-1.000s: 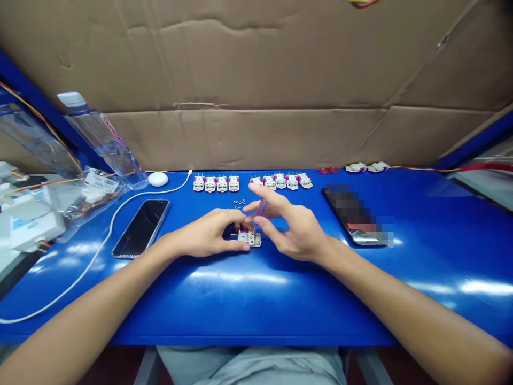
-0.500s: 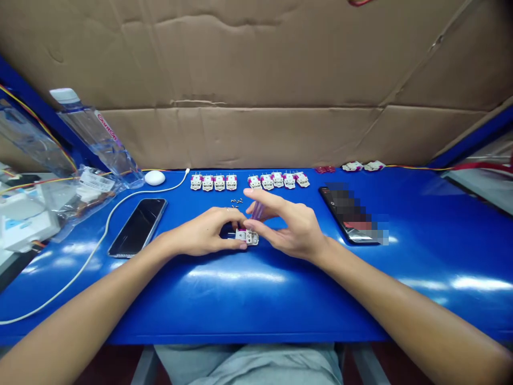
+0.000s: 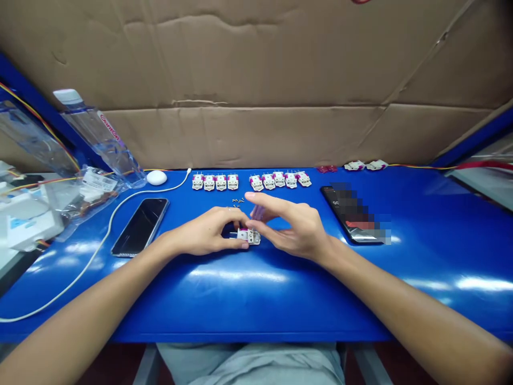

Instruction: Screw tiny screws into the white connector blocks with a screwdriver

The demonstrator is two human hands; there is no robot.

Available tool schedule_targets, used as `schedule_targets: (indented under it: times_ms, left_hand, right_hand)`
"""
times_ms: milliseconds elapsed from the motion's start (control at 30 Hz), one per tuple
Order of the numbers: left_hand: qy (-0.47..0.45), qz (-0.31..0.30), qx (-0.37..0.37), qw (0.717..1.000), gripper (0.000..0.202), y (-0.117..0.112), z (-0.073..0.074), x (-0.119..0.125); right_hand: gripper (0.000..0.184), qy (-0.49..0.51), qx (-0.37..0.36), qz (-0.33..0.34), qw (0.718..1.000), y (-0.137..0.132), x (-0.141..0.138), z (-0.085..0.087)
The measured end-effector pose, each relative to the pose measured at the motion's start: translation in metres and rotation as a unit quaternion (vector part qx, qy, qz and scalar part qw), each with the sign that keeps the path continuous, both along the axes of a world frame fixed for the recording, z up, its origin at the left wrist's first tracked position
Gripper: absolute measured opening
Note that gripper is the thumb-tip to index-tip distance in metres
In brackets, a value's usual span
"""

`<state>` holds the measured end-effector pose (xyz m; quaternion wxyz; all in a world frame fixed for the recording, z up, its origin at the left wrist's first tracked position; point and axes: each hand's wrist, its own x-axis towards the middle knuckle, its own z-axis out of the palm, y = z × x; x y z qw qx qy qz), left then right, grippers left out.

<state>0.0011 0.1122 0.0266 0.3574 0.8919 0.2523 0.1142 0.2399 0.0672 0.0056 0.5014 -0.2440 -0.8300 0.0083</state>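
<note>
My left hand [image 3: 212,230] rests on the table, thumb and fingers closed around a small white and magenta plug core [image 3: 249,235] with metal pins pointing left. My right hand [image 3: 294,222] is just to the right, its thumb tip close above that core. Between its thumb and fingers is a translucent purple piece [image 3: 258,213], partly hidden; its exact kind does not show. Beyond the hands lie several small screws [image 3: 238,201]. Farther back stand two groups of similar plug cores [image 3: 220,182], pins toward the cardboard.
A phone [image 3: 141,227] lies on the left beside a white cable [image 3: 105,240], and another phone [image 3: 352,216] on the right. Red pieces [image 3: 326,169] and two more white parts [image 3: 365,165] sit at the back right. A bottle [image 3: 100,136] leans at the back left.
Both hands keep nearly the same pose around the plug core. The whole view has shifted very slightly.
</note>
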Motion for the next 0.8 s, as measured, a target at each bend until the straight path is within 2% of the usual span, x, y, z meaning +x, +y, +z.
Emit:
schedule_targets:
  times_ms: [200, 367, 500, 667, 800]
  left_hand:
    - [0.001, 0.001, -0.005, 1.000, 0.030, 0.0003, -0.0004, 0.0006]
    - [0.005, 0.007, -0.001, 1.000, 0.031, 0.0002, -0.0010, 0.0001]
    - [0.007, 0.004, 0.000, 1.000, 0.030, 0.0002, -0.0006, -0.0004]
    - [-0.001, 0.003, 0.003, 1.000, 0.032, -0.0004, 0.0009, 0.0005]
    - [0.000, 0.003, -0.010, 1.000, 0.029, -0.0016, 0.0034, 0.0013]
  right_hand:
    - [0.063, -0.018, -0.016, 0.015, 1.000, 0.0000, 0.0004, 0.0020]
    - [0.060, 0.003, 0.013, -0.019, 1.000, -0.0002, 0.0012, 0.0019]
    - [0.060, -0.022, -0.017, 0.002, 1.000, -0.0005, 0.0014, 0.0019]
    - [0.059, -0.022, 0.026, -0.033, 0.999, -0.0005, 0.0011, 0.0009]
    - [0.062, -0.032, -0.015, -0.001, 0.999, -0.0002, 0.0015, 0.0015]
